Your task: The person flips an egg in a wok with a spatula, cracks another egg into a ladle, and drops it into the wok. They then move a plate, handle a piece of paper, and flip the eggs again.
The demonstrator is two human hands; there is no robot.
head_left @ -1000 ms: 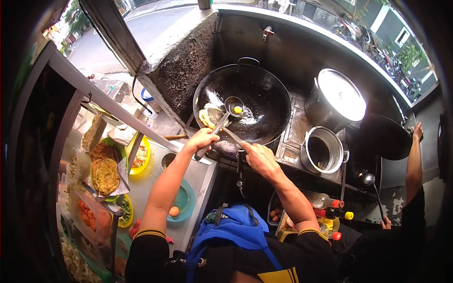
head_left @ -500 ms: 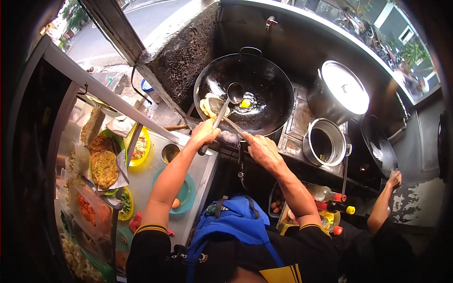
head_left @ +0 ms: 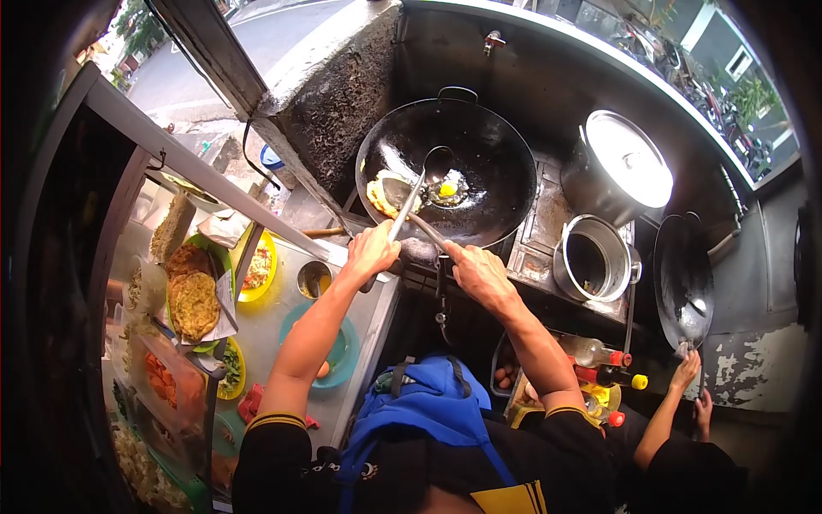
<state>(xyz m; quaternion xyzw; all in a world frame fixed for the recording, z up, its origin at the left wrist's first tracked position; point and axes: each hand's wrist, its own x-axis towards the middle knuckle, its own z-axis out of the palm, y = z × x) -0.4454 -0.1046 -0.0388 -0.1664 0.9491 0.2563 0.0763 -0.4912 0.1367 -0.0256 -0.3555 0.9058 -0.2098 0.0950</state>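
Observation:
My left hand [head_left: 374, 248] is closed round the handle of a ladle [head_left: 438, 160], whose bowl is inside the large black wok [head_left: 501, 184]. My right hand [head_left: 471, 267] grips a spatula [head_left: 396, 190] with its blade at the wok's left side. The two handles cross near the wok's front rim. A browned piece of egg [head_left: 376, 194] lies around the spatula blade. Just below the ladle bowl is a frying egg [head_left: 448, 190] with a bright yolk and whitish edges.
Right of the wok stand a lidded pot [head_left: 612, 171] and an open pot [head_left: 591, 257]. A co-worker's hands [head_left: 687, 370] are below a second wok [head_left: 682, 283]. Bottles [head_left: 610, 377] lie near my right arm. A teal bowl [head_left: 342, 351] and yellow plates [head_left: 272, 272] are left.
The ladle bowl has moved slightly up and right, away from the egg, whose white looks more set. At right, the co-worker's hands and the second wok have shifted.

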